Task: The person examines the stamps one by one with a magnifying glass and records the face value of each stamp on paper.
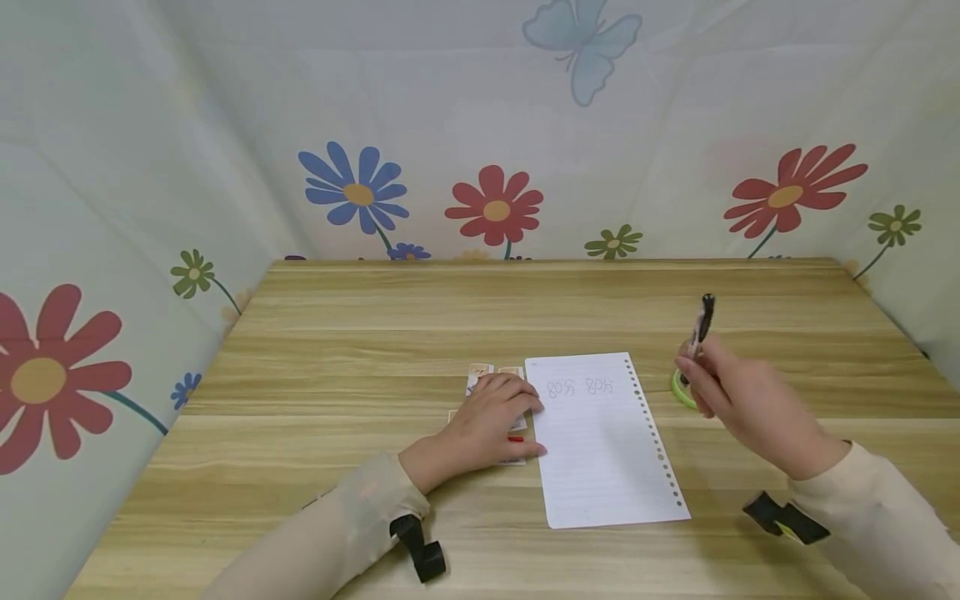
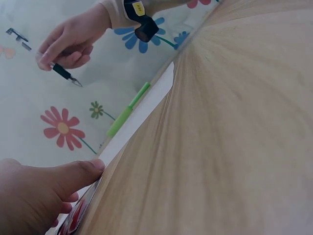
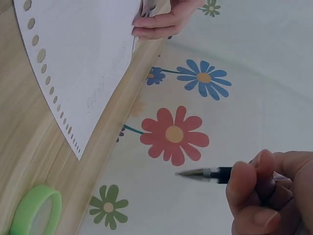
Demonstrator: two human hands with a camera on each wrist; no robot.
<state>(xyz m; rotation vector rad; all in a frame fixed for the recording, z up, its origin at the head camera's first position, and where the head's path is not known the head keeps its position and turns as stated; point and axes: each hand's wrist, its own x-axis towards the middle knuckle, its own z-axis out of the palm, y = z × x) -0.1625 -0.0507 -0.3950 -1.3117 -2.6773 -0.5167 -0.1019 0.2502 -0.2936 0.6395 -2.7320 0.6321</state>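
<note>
A sheet of lined paper (image 1: 600, 467) with punched holes down its right edge lies on the table, with "80分 80分" handwritten near its top. My left hand (image 1: 491, 419) rests at the sheet's left edge, fingertips and thumb on it, over several small printed cards (image 1: 480, 371) that it partly covers. To the right of the sheet, my right hand (image 1: 750, 408) pinches a pen (image 1: 702, 323) between thumb and fingers, raised above the table. In the right wrist view the pen's bare metal tip (image 3: 195, 174) points away from the hand.
Partly behind the right hand lies a green ring-shaped object (image 1: 682, 392), also seen in the right wrist view. The wooden table (image 1: 337, 333) is backed by a white cloth (image 1: 450, 100) printed with flowers and a butterfly. Black straps (image 1: 418, 550) hang at both wrists.
</note>
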